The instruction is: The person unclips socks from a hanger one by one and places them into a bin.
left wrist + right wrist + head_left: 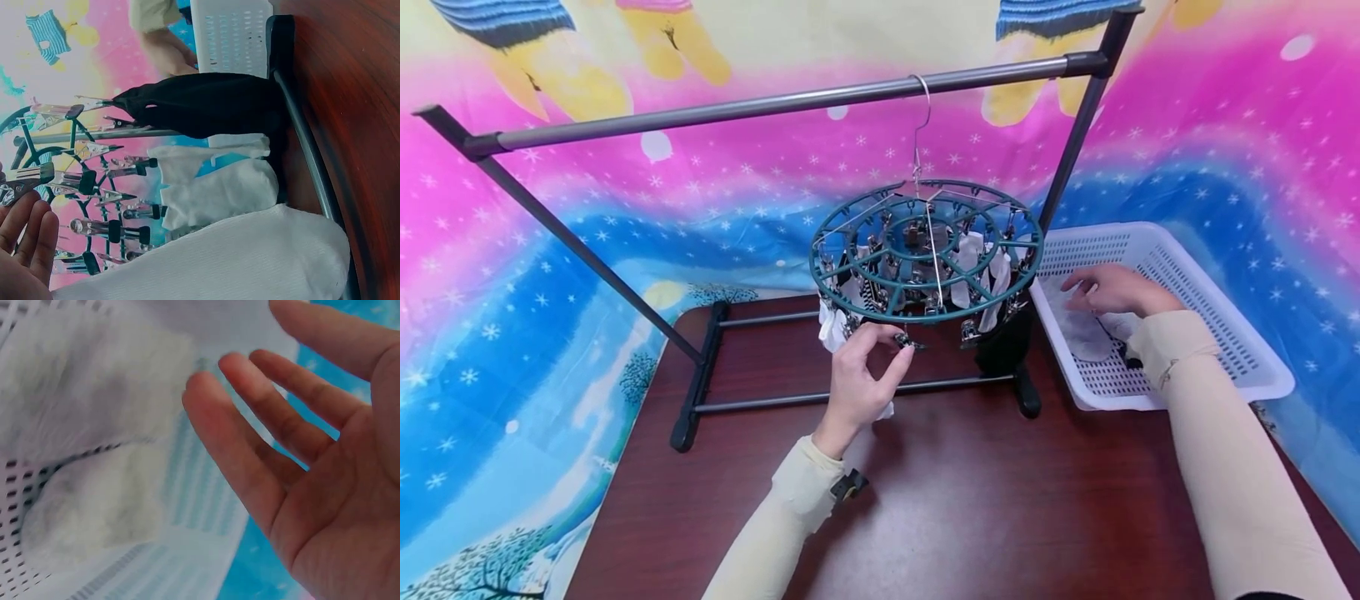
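Nearest the camera, cream sleeves [1217, 400] are worn on both arms, with a small black gadget [850, 486] strapped at the left wrist, all above a dark red table [970, 525]. A clip [906, 341] is pinched between the thumb and fingers of the left hand [859, 379], right at the near edge of a round green hanger [925, 317]. Close by that hand, a long white sock [250, 256] is seen in the left wrist view. Beyond it, smaller white socks [231, 187] and a black cloth [206, 103] are held up by more clips. Over to the right, the right hand [1116, 287] is held above a white basket [1262, 385], fingers loosely bent and nothing gripped. Pale cloths [1086, 337] are seen lying in the basket, plus something dark [1133, 360] that can't be made out. The hanger is hung by its hook from the bar of a rack [790, 104], which is backed by a pink and blue snowflake sheet [1225, 158].
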The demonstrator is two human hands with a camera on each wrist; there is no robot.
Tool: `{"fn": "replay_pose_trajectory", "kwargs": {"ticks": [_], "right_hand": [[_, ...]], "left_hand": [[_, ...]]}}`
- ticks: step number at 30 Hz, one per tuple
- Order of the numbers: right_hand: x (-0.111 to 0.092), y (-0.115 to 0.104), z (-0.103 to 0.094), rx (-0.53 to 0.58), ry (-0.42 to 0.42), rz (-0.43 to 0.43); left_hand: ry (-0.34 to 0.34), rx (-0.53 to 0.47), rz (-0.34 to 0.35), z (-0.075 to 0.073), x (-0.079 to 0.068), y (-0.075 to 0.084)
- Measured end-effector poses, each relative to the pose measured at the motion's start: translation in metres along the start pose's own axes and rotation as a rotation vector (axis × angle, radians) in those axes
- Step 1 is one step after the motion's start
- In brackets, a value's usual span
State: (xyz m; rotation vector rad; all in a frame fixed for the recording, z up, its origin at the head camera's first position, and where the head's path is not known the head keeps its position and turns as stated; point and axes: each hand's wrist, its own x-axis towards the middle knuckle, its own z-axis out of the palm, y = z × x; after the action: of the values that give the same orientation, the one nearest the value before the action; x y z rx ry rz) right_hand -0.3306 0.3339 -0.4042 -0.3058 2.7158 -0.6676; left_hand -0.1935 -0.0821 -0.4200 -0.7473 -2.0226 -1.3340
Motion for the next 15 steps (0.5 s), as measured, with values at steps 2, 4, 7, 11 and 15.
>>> {"fn": "replay_pose_trajectory", "kwargs": {"ticks": [2,4,7,11,15], "right_hand": [[-0.009,-0.010,0.001,0.015,0.001,-0.049],[-0.018,-0.021,0.003,0.020,0.000,-0.104],[-0.032,-0.036,0.005,0.017,-0.014,-0.193],[-0.045,-0.052,0.011,0.018,-0.030,-0.309],[-0.053,-0.064,0.019,0.110,-0.057,-0.382]], "left_hand": [[0.010,0.005,0.006,-0.001,0.000,-0.002],[0.022,0.012,0.013,-0.003,0.001,-0.002],[0.037,0.026,0.009,-0.006,0.001,-0.004],[0.048,0.044,-0.011,-0.010,0.000,-0.007],[0.057,0.057,-0.038,-0.015,0.000,-0.010]]}}
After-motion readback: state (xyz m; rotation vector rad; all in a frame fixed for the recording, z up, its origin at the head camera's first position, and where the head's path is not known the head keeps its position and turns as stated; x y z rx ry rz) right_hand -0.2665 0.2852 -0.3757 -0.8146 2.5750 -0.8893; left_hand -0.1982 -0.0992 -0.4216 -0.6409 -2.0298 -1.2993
